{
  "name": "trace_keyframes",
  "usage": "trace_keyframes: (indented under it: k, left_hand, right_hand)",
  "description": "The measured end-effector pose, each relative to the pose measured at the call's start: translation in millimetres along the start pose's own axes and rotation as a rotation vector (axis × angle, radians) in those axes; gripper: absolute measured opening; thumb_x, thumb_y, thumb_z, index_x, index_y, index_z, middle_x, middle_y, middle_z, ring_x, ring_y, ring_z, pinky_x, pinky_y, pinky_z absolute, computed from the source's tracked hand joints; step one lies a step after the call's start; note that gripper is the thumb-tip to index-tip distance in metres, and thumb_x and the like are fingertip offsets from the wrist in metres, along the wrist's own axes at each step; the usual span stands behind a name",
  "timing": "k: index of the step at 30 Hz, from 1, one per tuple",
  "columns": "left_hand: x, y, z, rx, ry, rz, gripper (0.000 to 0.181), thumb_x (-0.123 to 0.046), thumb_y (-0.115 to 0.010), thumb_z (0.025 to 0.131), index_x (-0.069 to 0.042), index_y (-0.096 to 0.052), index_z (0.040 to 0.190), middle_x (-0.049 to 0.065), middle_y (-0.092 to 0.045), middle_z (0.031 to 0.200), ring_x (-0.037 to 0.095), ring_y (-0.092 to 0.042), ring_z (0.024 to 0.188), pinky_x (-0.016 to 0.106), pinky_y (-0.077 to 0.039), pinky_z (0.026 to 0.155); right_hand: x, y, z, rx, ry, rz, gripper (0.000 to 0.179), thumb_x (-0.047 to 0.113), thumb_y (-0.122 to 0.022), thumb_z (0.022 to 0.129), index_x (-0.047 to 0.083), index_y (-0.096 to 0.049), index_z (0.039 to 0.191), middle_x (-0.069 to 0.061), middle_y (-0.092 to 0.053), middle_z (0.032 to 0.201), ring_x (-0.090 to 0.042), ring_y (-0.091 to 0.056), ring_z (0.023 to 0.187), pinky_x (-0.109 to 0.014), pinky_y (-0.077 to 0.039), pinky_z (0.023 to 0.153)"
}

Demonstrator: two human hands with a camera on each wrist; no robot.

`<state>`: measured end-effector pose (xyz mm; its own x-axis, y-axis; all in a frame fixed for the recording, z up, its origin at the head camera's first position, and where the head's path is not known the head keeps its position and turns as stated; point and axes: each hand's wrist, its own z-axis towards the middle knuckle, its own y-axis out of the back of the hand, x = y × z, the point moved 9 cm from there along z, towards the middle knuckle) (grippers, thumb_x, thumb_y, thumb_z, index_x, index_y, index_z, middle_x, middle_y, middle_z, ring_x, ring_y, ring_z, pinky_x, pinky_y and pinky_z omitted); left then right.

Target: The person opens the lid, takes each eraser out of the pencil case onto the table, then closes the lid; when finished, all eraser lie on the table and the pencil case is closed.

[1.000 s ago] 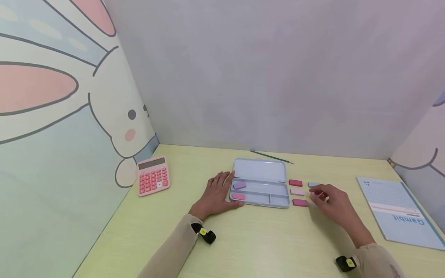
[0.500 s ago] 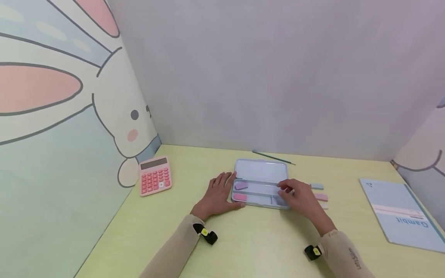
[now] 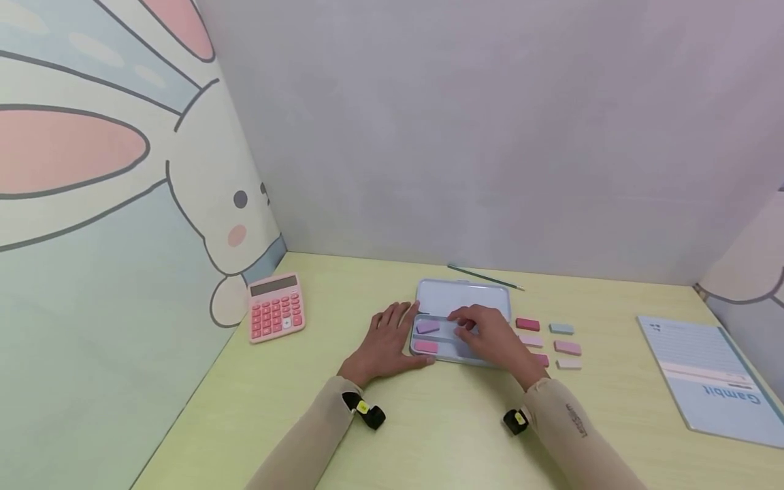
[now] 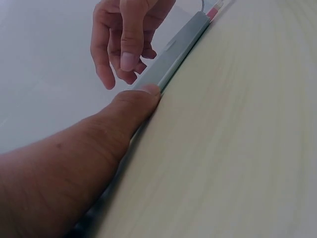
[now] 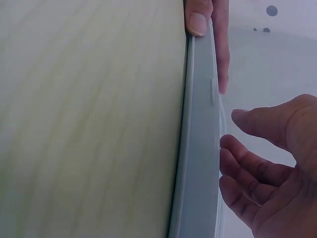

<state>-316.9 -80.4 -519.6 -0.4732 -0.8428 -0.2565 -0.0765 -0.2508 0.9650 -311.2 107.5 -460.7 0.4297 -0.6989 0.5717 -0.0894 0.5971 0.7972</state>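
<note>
A pale blue pencil case point(image 3: 463, 294) lies with its lid raised at the middle of the table. Inside its tray, at the left, are a purple eraser point(image 3: 428, 327) and a pink eraser point(image 3: 425, 347). My left hand point(image 3: 386, 347) rests flat at the case's left end, fingers spread, thumb point(image 4: 143, 94) against the front wall. Over the tray hovers my right hand point(image 3: 490, 337), covering the right compartments in the head view. Its thumb and bent fingers point(image 5: 247, 168) stand apart, and nothing shows between them.
Right of the case are several more erasers, among them dark red point(image 3: 527, 324), light blue point(image 3: 561, 329) and pink point(image 3: 567, 348) ones. A pencil point(image 3: 486, 277) lies behind the case. A pink calculator point(image 3: 277, 307) is at left, a notebook point(image 3: 710, 374) at right.
My right hand has moved left from beside the erasers to above the case's tray, uncovering the right-hand erasers. My left hand has stayed at the case's left end.
</note>
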Motion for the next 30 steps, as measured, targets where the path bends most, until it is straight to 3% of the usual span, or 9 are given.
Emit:
trace_keyframes:
  k: [9,12,17,21,30]
  left_hand:
    - [-0.2,0.7,-1.5,0.012,0.006,0.002,0.117,-0.085,-0.057,0.090,-0.022,-0.008,0.175,0.008,-0.026,0.177,0.034,-0.019,0.167,0.059,-0.025,0.131]
    - [-0.6,0.2,-1.2,0.013,0.006,0.003,0.117,-0.085,-0.057,0.091,-0.022,-0.007,0.175,0.008,-0.025,0.177,0.034,-0.018,0.168,0.060,-0.024,0.132]
    - [-1.0,-0.6,-0.6,0.007,0.001,0.005,0.116,-0.085,-0.056,0.091,-0.022,-0.007,0.175,0.008,-0.025,0.177,0.034,-0.018,0.168,0.059,-0.024,0.131]
    - [-0.9,-0.5,-0.9,0.004,0.001,0.000,0.116,-0.085,-0.056,0.091,-0.022,-0.008,0.175,0.008,-0.026,0.177,0.034,-0.019,0.167,0.060,-0.025,0.131]
    - [-1.2,0.5,-1.2,0.003,0.000,-0.005,0.116,-0.085,-0.057,0.091,-0.022,-0.008,0.175,0.008,-0.025,0.177,0.034,-0.019,0.167,0.060,-0.024,0.131]
  right_hand:
    - [4.7,-21.1,21.4,0.173,-0.008,0.029,0.030,0.010,-0.074,0.100,0.016,-0.078,0.129,0.004,-0.074,0.088,-0.011,-0.057,0.077,-0.025,-0.049,0.074]
    - [6.0,-25.3,28.8,0.182,0.002,0.014,0.029,0.010,-0.076,0.099,0.015,-0.079,0.127,0.003,-0.072,0.083,-0.011,-0.055,0.073,-0.026,-0.047,0.071]
    - [4.5,-31.1,37.1,0.194,-0.069,-0.023,0.027,0.011,-0.077,0.098,0.017,-0.080,0.124,0.000,-0.071,0.082,-0.014,-0.056,0.072,-0.029,-0.045,0.066]
    - [4.3,-33.5,39.6,0.197,-0.131,-0.057,0.026,0.014,-0.080,0.097,0.019,-0.082,0.121,0.000,-0.075,0.089,-0.015,-0.060,0.076,-0.031,-0.047,0.065]
    - [4.6,-32.9,39.5,0.169,-0.166,-0.088,0.020,0.014,-0.079,0.096,0.020,-0.082,0.116,-0.001,-0.075,0.090,-0.015,-0.061,0.077,-0.032,-0.049,0.067]
